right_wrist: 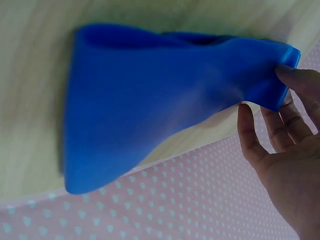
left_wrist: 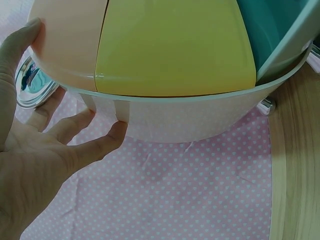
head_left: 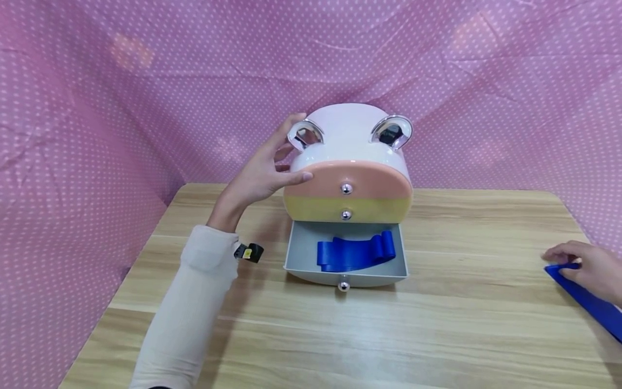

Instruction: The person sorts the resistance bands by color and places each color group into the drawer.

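Note:
A small white drawer box [head_left: 350, 132] with two silver ear-shaped knobs stands on the table in the head view. My left hand [head_left: 264, 170] grips its left side, thumb on the peach top drawer [head_left: 320, 181] and fingers along the white shell [left_wrist: 165, 117]. Below the shut yellow drawer [head_left: 316, 209], the grey bottom drawer [head_left: 301, 254] is pulled out. Inside it lies a folded blue exercise band [head_left: 347, 255]. At the far right, my right hand [head_left: 595, 270] pinches one end of another blue exercise band [right_wrist: 150, 95], which lies folded in loose loops over the table.
The wood-grain table [head_left: 466, 319] ends at the back and sides against a pink dotted cloth [head_left: 233, 70]. Silver ball knobs [head_left: 343, 286] stick out from the drawer fronts. A black strap piece [head_left: 250, 252] juts from my left cuff.

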`<state>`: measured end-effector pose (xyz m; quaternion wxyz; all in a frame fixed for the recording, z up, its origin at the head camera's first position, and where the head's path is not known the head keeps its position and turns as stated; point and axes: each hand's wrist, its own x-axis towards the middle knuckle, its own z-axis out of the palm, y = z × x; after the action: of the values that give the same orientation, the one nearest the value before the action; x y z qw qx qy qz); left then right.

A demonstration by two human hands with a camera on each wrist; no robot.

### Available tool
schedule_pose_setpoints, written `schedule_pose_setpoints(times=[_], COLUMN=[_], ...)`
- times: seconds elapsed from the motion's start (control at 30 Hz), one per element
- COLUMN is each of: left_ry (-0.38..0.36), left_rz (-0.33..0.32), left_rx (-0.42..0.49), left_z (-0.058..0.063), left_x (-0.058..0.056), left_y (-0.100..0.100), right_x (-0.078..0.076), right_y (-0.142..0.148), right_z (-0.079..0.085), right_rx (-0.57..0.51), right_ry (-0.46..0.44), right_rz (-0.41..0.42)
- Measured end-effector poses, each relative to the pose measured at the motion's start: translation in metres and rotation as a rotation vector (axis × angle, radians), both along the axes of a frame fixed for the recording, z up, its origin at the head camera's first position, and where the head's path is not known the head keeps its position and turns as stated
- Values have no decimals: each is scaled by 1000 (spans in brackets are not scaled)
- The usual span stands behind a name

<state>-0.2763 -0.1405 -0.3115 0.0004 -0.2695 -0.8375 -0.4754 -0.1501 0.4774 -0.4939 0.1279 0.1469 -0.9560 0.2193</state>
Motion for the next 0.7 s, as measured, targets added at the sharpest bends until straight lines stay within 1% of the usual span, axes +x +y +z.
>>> schedule_pose_setpoints(times=[0.1,0.2,0.27,0.37,0.43,0.5,0.6,0.7], left_ry=[-1,-1,2,3,3,2,-1,-4], left_rz=[-5,-5,-4,1,4,4,-3,-12], left_rx=[7,11,9,-1,-5,-5,6,16], left_z=[0,1,2,2,2,2,2,2], left_x=[1,1,2,2,2,2,2,1], left_y=[0,0,1,1,0,0,0,1], right_x=[-1,-3,-4,-7,-9,-10,-10,-11], right_y=[-1,-6,-11,-21,-29,-37,-48,-59], right_z=[4,9,14,27,36,48,62,76], right_rx=[27,93,121,181,191,214,216,214], right_ry=[-26,-23,-8,35,75,95,97,78], right_rz=[3,-12,-4,7,31,35,34,24])
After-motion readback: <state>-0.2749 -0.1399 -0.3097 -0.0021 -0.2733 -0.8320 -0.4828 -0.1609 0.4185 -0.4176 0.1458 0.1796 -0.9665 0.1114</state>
